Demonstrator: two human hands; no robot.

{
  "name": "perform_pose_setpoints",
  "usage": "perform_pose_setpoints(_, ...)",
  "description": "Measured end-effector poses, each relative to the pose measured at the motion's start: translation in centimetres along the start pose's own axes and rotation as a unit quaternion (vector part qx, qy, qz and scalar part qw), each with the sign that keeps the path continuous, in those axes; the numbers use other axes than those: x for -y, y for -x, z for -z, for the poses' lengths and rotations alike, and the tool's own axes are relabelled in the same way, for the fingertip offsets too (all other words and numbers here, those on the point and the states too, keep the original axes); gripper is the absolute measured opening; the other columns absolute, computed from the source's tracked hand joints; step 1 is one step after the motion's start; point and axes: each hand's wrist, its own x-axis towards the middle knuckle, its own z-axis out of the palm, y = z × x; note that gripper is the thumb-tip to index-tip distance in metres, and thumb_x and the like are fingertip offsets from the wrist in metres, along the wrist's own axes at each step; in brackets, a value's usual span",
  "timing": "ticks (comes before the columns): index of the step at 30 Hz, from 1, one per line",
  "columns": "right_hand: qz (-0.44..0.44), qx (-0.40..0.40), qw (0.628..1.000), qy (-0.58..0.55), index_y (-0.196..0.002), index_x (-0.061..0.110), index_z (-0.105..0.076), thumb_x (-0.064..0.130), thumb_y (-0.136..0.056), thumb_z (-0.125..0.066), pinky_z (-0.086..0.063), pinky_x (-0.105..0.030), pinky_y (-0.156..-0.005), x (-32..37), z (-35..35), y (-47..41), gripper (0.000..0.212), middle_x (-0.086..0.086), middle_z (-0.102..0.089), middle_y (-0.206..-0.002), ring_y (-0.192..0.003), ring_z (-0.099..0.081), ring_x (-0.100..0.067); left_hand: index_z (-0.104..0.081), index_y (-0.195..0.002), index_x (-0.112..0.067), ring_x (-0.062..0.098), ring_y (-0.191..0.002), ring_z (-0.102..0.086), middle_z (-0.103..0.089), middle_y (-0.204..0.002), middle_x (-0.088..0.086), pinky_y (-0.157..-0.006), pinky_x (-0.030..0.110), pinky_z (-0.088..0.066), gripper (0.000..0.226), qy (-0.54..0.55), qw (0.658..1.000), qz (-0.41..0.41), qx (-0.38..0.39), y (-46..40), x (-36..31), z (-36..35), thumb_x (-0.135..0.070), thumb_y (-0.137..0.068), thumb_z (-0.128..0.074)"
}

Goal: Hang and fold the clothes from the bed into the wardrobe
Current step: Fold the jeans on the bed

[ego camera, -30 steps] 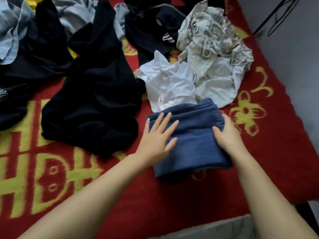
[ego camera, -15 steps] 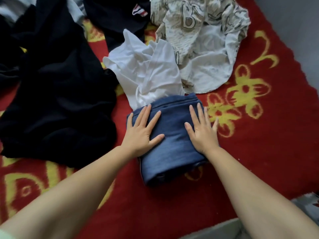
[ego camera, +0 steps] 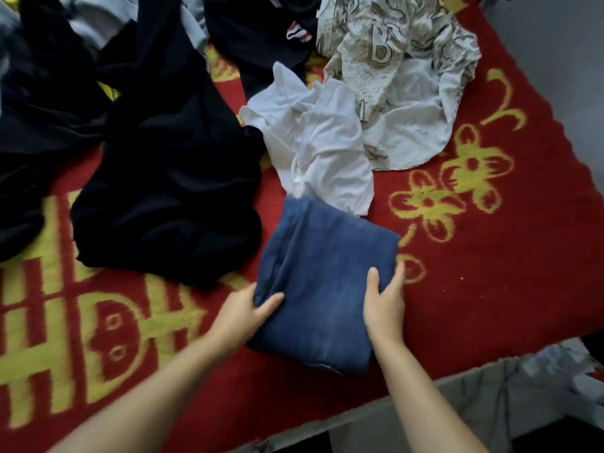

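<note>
We note the folded blue garment (ego camera: 323,282) lying on the red bed cover (ego camera: 490,273), at 6 o'clock from the crumpled white shirt (ego camera: 313,142) and touching it. Our left hand (ego camera: 240,317) grips its 9 o'clock edge, thumb on top and fingers tucked under; our right hand (ego camera: 384,305) clasps the 3 o'clock edge likewise. It looks soft, thick and moderately heavy, so we judge that lifting by both sides, supporting underneath, should keep the folds.
</note>
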Motion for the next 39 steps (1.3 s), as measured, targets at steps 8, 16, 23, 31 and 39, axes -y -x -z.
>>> perform_pose_setpoints(8,0.165,0.032,0.938,0.303,-0.152,0.012,-0.019,0.027,-0.102,-0.036,-0.017,-0.050,-0.115,0.9,-3.4,7.3,0.055,-0.013,-0.020,-0.158,-0.145,-0.021,-0.031,-0.040,-0.140,-0.009,0.027,-0.133,-0.037,-0.045,-0.142,0.009,-0.113,0.043,-0.023,0.053,-0.098,0.987,0.023,-0.125,7.4,5.2,0.9,-0.036,-0.095,-0.049)
perform_pose_setpoints(16,0.257,0.070,0.865,0.424,-0.153,0.021,-0.014,0.037,-0.100,-0.030,0.005,-0.063,-0.112,-3.5,-7.1,8.6,0.058,0.001,-0.002,-0.161,-0.145,0.010,-0.016,-0.037,-0.146,-0.021,0.027,-0.144,-0.019,-0.029,-0.154,0.004,-0.107,0.068,-0.015,0.058,-0.304,0.937,-0.137,-0.105,2.0,3.0,-2.2,-0.043,-0.093,-0.028)
perform_pose_setpoints(23,0.247,0.123,0.863,0.422,-0.153,0.025,-0.004,0.041,-0.101,-0.023,0.013,-0.059,-0.112,-4.5,-8.3,6.6,0.058,0.004,0.007,-0.161,-0.144,0.019,-0.012,-0.005,-0.152,-0.030,0.016,-0.140,0.026,0.019,-0.153,-0.007,-0.108,0.068,0.002,0.063,-0.319,0.944,-0.087,-0.020,-0.4,4.5,-3.5,-0.053,-0.095,-0.018)
perform_pose_setpoints(31,0.330,0.074,0.841,0.422,-0.153,0.023,-0.017,0.039,-0.100,-0.017,0.011,-0.061,-0.110,2.4,-8.1,3.5,0.055,0.000,-0.011,-0.161,-0.149,-0.002,-0.019,-0.026,-0.149,-0.013,0.018,-0.146,-0.018,-0.022,-0.157,0.007,-0.116,0.053,-0.004,0.055,-0.323,0.917,-0.194,-0.130,-2.6,-1.2,-1.9,-0.035,-0.099,-0.027)
perform_pose_setpoints(39,0.190,0.092,0.877,0.431,-0.154,0.016,-0.009,0.030,-0.104,-0.021,0.004,-0.056,-0.117,-5.5,-0.9,0.4,0.054,0.001,-0.002,-0.162,-0.148,0.005,-0.015,-0.018,-0.152,-0.014,0.016,-0.148,-0.003,-0.009,-0.160,0.006,-0.113,0.041,0.019,0.061,-0.329,0.925,-0.167,-0.096,-3.6,2.0,-1.3,-0.042,-0.099,-0.029)
